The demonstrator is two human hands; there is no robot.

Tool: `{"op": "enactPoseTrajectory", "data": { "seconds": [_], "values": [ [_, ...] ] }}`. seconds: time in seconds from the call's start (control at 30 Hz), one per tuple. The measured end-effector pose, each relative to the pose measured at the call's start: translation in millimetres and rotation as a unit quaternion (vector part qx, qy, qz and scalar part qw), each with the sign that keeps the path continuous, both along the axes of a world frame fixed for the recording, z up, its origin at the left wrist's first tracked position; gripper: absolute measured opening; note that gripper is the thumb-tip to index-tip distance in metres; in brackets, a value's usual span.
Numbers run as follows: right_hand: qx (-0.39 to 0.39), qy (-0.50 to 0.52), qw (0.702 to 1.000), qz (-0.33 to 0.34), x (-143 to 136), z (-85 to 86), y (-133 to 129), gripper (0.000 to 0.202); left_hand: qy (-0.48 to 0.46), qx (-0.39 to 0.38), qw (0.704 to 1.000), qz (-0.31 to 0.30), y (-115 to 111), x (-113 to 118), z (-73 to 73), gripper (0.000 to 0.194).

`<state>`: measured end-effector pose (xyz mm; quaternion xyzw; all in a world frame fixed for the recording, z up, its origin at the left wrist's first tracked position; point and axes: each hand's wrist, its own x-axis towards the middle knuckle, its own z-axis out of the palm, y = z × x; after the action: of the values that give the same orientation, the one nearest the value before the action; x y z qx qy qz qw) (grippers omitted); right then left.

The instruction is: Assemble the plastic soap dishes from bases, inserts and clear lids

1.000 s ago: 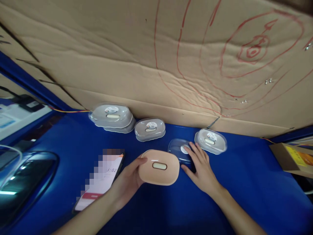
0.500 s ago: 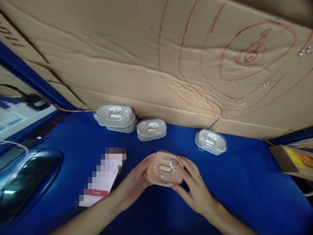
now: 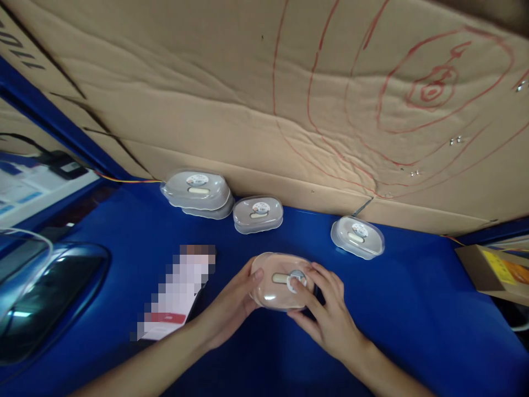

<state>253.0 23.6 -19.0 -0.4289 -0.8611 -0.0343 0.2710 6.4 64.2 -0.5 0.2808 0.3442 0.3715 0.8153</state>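
Note:
Between my hands is a peach-coloured oval plastic container (image 3: pixel 270 295) with a clear lid, a pale oblong piece in the middle and a round sticker on top. My left hand (image 3: pixel 233 303) grips its left end, thumb on the lid and the other fingers mostly hidden. On the right end, my right hand (image 3: pixel 330 311) is closed around the container, with a fingertip on the sticker. Further back, a similar grey container (image 3: pixel 243 220) and a second grey container (image 3: pixel 374 242) rest on the blue table. A stack of grey containers (image 3: pixel 173 190) stands back left.
A phone (image 3: pixel 176 292) with a blurred-out screen lies left of my hands. Beyond it is a dark glossy object (image 3: pixel 37 303) with a cable. A cardboard wall (image 3: pixel 206 110) with red drawn rings closes off the back; a cardboard box (image 3: pixel 491 275) sits at the right edge.
The container has shifted slightly right and turned a little between my hands. My left thumb now lies further over the lid, and my right fingertip remains on the sticker.

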Motion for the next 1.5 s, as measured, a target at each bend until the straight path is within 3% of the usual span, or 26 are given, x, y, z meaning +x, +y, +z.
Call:
{"op": "enactPoseTrajectory", "data": {
  "seconds": [0.1, 0.4, 0.83, 0.93, 1.1, 1.27, 1.5],
  "values": [
    [0.006, 0.0, 1.0, -0.002, 0.3, -0.1, 0.3, 0.048, 0.01, 0.002, 1.0, -0.006, -0.7, 0.4, 0.3, 0.056],
    [-0.021, 0.002, 0.999, 0.03, 1.6, -4.1, 4.1, 0.051, -0.029, -0.073, 0.997, 0.004, 1.0, 3.6, -7.1, 0.041],
    [-0.078, 0.029, 0.996, 0.031, 8.6, -13.0, 1.9, 0.072, 0.019, -0.032, 0.999, -0.011, -0.2, 5.9, -6.3, 0.054],
    [-0.067, 0.003, 0.997, 0.032, 8.7, -12.6, 2.5, 0.077, 0.017, -0.041, 0.999, -0.007, -0.9, 5.9, -7.2, 0.052],
    [-0.014, -0.024, 0.999, 0.042, 14.6, -8.5, 7.2, 0.07, -0.033, -0.048, 0.998, -0.021, -0.5, 6.3, -2.1, 0.052],
    [-0.013, -0.035, 0.999, -0.011, 26.8, -5.3, 21.8, 0.069, -0.065, -0.064, 0.996, -0.011, 3.7, 4.9, -2.4, 0.052],
    [-0.021, -0.134, 0.986, -0.102, 30.8, 10.1, 69.6, 0.061, -0.029, -0.053, 0.998, 0.0, 1.9, 2.0, -7.0, 0.055]
  ]
}}
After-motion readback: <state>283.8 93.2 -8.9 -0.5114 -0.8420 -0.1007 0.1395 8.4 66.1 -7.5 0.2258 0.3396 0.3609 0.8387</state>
